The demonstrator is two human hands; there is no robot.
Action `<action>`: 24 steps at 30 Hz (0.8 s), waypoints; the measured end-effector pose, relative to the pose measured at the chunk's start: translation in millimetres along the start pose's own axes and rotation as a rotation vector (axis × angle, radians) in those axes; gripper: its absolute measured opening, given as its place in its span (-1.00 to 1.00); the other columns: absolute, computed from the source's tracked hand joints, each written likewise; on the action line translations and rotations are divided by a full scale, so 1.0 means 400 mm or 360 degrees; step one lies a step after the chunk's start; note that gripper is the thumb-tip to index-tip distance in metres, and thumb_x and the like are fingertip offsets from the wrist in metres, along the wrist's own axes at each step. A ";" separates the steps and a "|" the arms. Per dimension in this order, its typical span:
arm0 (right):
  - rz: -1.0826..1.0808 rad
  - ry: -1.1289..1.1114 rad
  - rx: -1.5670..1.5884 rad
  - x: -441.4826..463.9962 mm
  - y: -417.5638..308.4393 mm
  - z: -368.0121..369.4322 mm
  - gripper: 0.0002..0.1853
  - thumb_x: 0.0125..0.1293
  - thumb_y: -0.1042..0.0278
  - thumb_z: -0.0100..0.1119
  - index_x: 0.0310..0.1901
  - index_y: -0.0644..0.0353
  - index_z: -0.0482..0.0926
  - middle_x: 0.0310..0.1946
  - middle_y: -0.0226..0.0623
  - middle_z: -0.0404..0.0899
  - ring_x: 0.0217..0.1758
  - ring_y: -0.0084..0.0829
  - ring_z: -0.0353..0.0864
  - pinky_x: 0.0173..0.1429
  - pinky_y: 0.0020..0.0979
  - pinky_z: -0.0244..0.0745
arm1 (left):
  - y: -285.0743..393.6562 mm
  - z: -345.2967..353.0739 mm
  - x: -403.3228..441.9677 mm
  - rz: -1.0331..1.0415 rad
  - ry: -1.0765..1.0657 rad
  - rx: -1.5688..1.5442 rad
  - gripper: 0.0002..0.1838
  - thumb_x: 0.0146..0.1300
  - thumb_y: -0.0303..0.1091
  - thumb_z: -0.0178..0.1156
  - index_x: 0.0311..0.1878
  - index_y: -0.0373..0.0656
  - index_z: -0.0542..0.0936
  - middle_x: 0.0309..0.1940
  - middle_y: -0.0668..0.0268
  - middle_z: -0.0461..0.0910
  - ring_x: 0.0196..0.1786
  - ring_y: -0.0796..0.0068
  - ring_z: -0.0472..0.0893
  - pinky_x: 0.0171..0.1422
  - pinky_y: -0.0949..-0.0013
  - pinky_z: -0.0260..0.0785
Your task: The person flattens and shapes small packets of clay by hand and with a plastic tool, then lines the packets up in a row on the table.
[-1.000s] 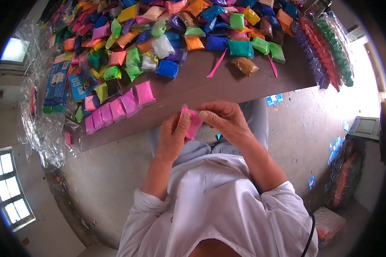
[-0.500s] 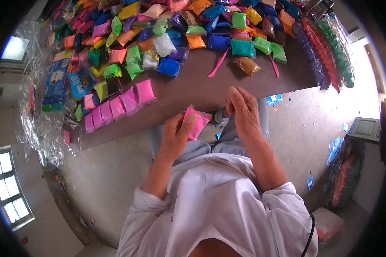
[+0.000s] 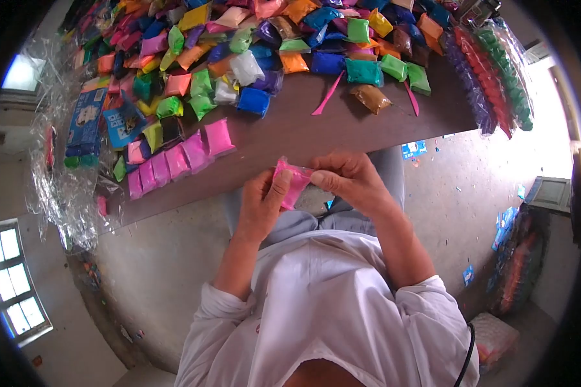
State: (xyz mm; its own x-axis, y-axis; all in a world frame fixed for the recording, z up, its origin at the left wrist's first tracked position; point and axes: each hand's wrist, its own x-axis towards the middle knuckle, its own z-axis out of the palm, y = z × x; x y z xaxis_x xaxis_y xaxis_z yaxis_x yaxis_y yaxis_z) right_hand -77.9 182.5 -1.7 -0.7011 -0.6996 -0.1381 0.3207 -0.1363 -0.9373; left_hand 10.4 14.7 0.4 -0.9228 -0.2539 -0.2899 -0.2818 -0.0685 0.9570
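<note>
A small pink packet (image 3: 295, 191) in clear wrapping is held over my lap, just off the table's front edge. My left hand (image 3: 265, 197) grips its left side, thumb on top. The thumb and fingers of my right hand (image 3: 348, 180) pinch the packet's upper right corner. To the left on the table lies a row of several pink packets (image 3: 177, 162), side by side. Two pink plastic sticks, one (image 3: 329, 94) near the middle and another (image 3: 411, 99) further right, lie beside a brown packet (image 3: 370, 99).
Many coloured packets (image 3: 252, 68) are heaped across the back of the brown table (image 3: 271, 138). Crumpled clear plastic (image 3: 61, 193) and a blue printed package (image 3: 85, 122) are at the left. Long bags of purple, red and green pieces (image 3: 490, 77) lie at the right.
Half a second ago my right hand was apart from the packet, up and to the right. It has come back down and left and pinches the packet's corner again.
</note>
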 end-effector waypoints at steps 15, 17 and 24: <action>-0.0201 0.0230 0.0201 -0.003 0.008 0.039 -0.86 0.26 0.44 0.14 -0.23 0.34 0.55 -0.44 -0.53 0.49 -0.38 -0.70 0.41 -0.29 -0.61 0.38 | 0.001 0.001 0.002 -0.0001 -0.0008 -0.0033 -0.61 0.29 0.05 0.08 -0.36 -0.14 0.51 -0.63 0.53 0.36 -0.64 0.76 0.27 -0.63 0.60 0.04; -0.0097 0.0275 0.0178 -0.006 -0.005 0.041 -0.82 0.29 0.35 0.14 -0.28 0.33 0.55 -0.47 -0.53 0.48 -0.40 -0.70 0.41 -0.32 -0.60 0.37 | 0.001 0.006 0.002 -0.0013 0.0007 0.0002 -0.60 0.28 0.05 0.08 -0.37 -0.13 0.50 -0.63 0.53 0.36 -0.64 0.76 0.27 -0.63 0.60 0.04; 0.0146 -0.0024 0.0035 0.011 -0.009 0.007 -0.74 0.30 0.21 0.15 -0.36 0.28 0.57 -0.52 -0.55 0.47 -0.42 -0.72 0.40 -0.37 -0.61 0.36 | -0.005 -0.005 0.001 0.0061 -0.0128 0.0094 -0.62 0.31 -0.03 0.08 -0.30 -0.21 0.55 -0.62 0.53 0.38 -0.56 0.77 0.32 -0.55 0.60 0.13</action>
State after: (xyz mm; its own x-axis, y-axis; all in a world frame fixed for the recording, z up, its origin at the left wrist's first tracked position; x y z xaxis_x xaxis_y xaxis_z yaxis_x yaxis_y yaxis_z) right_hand -80.4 178.1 1.9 -0.6585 -0.7202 -0.2183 0.3972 -0.0863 -0.9137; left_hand 11.1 12.7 -1.5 -0.9506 -0.1768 -0.2553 -0.2589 -0.0029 0.9659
